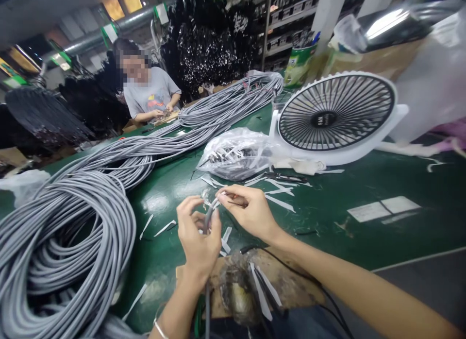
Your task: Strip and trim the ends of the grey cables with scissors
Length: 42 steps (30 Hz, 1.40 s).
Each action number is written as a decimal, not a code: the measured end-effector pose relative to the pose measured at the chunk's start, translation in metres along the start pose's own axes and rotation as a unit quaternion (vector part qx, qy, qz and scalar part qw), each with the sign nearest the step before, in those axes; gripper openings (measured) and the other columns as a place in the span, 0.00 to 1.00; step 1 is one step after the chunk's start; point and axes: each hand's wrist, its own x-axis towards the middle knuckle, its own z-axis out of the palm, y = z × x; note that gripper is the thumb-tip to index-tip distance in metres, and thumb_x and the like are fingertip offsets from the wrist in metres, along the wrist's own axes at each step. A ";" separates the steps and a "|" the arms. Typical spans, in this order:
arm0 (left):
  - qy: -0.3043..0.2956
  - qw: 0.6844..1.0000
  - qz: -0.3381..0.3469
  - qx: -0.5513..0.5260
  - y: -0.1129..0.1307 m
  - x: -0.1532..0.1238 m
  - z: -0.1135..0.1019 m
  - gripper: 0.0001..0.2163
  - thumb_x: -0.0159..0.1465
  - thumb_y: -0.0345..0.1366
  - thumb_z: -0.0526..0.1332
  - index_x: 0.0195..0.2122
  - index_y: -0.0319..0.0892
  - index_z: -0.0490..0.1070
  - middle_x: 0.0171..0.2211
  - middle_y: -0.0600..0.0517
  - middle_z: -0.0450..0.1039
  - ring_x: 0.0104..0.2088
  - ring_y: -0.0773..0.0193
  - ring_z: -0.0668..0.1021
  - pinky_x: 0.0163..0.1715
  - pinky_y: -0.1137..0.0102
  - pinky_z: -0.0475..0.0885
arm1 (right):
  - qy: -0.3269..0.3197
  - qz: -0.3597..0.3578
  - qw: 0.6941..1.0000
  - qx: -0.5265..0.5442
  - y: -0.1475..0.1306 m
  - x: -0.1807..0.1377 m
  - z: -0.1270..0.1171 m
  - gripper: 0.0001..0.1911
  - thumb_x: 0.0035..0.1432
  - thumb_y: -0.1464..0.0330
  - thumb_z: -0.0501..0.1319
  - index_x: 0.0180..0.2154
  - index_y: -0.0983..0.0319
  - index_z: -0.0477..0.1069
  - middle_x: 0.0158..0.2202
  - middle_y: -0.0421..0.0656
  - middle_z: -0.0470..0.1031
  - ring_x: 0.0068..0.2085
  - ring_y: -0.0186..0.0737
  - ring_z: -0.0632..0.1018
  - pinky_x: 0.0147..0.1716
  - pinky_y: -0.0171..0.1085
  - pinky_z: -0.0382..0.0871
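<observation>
A grey cable (208,221) stands up between the fingers of my left hand (200,237), which is closed around it near its end. From below, the cable runs up past my left wrist. My right hand (251,208) pinches the cable's whitish tip, where thin pale strands stick out. Something small and reddish-brown shows under its curled fingers, too hidden to name. Just beyond both hands lie white paper-like strips (280,202) and a clear plastic bag (236,154) full of small dark and white pieces.
Large coils of grey cable (109,203) cover the left and run toward the back. A white fan (324,118) stands at the right. Below my hands, a brown board (291,276) carries a tape-wrapped lump (238,295) and a black cord. Across the green table (327,198) a person (151,91) handles small parts.
</observation>
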 end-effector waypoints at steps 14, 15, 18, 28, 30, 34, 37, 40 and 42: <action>-0.207 0.976 0.059 -0.024 0.008 0.015 -0.013 0.09 0.57 0.28 0.58 0.33 0.43 0.78 0.27 0.49 0.76 0.27 0.65 0.75 0.29 0.72 0.68 | -0.129 -0.057 0.990 0.017 -0.004 0.008 -0.018 0.15 0.56 0.69 0.53 0.18 0.63 0.61 0.17 0.35 0.59 0.19 0.27 0.59 0.19 0.30 0.53; -0.210 0.974 0.077 -0.035 0.009 0.014 -0.013 0.09 0.57 0.27 0.58 0.32 0.43 0.78 0.27 0.49 0.76 0.27 0.65 0.75 0.29 0.72 0.68 | -0.139 -0.003 0.989 0.042 -0.003 0.008 -0.015 0.16 0.56 0.68 0.52 0.17 0.63 0.59 0.16 0.35 0.57 0.19 0.27 0.58 0.19 0.30 0.52; -0.176 0.977 0.096 -0.068 0.013 0.011 -0.014 0.08 0.56 0.28 0.59 0.29 0.43 0.77 0.25 0.50 0.75 0.26 0.65 0.74 0.29 0.72 0.68 | -0.200 0.112 0.971 0.072 0.006 0.008 -0.003 0.19 0.53 0.64 0.54 0.14 0.62 0.55 0.14 0.34 0.53 0.19 0.27 0.56 0.19 0.30 0.50; -0.109 0.970 -0.172 -0.135 0.003 0.018 -0.018 0.13 0.57 0.43 0.60 0.24 0.39 0.73 0.19 0.54 0.65 0.16 0.73 0.62 0.14 0.77 0.56 | -0.103 -0.022 0.991 -0.078 -0.006 0.001 -0.007 0.18 0.61 0.65 0.49 0.22 0.64 0.64 0.18 0.35 0.59 0.21 0.29 0.60 0.22 0.30 0.53; -0.110 0.970 -0.170 -0.134 0.004 0.016 -0.017 0.13 0.56 0.44 0.60 0.23 0.39 0.72 0.19 0.54 0.64 0.16 0.73 0.62 0.14 0.77 0.55 | -0.121 -0.056 0.985 -0.108 -0.007 -0.004 -0.003 0.19 0.61 0.67 0.49 0.19 0.64 0.63 0.17 0.35 0.57 0.20 0.28 0.59 0.21 0.30 0.52; -0.121 0.971 -0.167 -0.119 0.004 0.015 -0.017 0.13 0.57 0.43 0.59 0.25 0.39 0.73 0.18 0.54 0.64 0.16 0.72 0.63 0.14 0.77 0.55 | -0.135 -0.069 0.981 -0.121 -0.005 -0.009 0.002 0.19 0.61 0.67 0.49 0.18 0.63 0.62 0.17 0.36 0.58 0.19 0.28 0.59 0.21 0.31 0.51; -0.127 0.975 -0.151 -0.097 0.003 0.014 -0.016 0.12 0.57 0.41 0.60 0.24 0.38 0.73 0.18 0.54 0.64 0.17 0.72 0.64 0.15 0.77 0.56 | -0.135 -0.059 0.983 -0.108 -0.005 -0.009 0.003 0.19 0.61 0.67 0.49 0.19 0.63 0.61 0.17 0.36 0.59 0.19 0.28 0.60 0.21 0.30 0.51; -0.159 0.978 -0.118 -0.070 0.005 0.013 -0.013 0.10 0.56 0.38 0.61 0.22 0.39 0.73 0.18 0.54 0.65 0.18 0.71 0.64 0.16 0.77 0.57 | -0.093 -0.033 0.991 -0.088 -0.007 -0.007 0.000 0.20 0.62 0.65 0.48 0.18 0.63 0.59 0.15 0.34 0.56 0.18 0.27 0.58 0.20 0.30 0.51; -0.176 0.977 -0.110 -0.057 0.006 0.013 -0.012 0.09 0.56 0.37 0.61 0.22 0.39 0.74 0.18 0.54 0.65 0.18 0.71 0.64 0.17 0.77 0.57 | -0.053 -0.031 0.995 -0.082 -0.009 -0.004 -0.004 0.19 0.62 0.65 0.48 0.20 0.63 0.62 0.16 0.34 0.56 0.18 0.27 0.58 0.20 0.30 0.52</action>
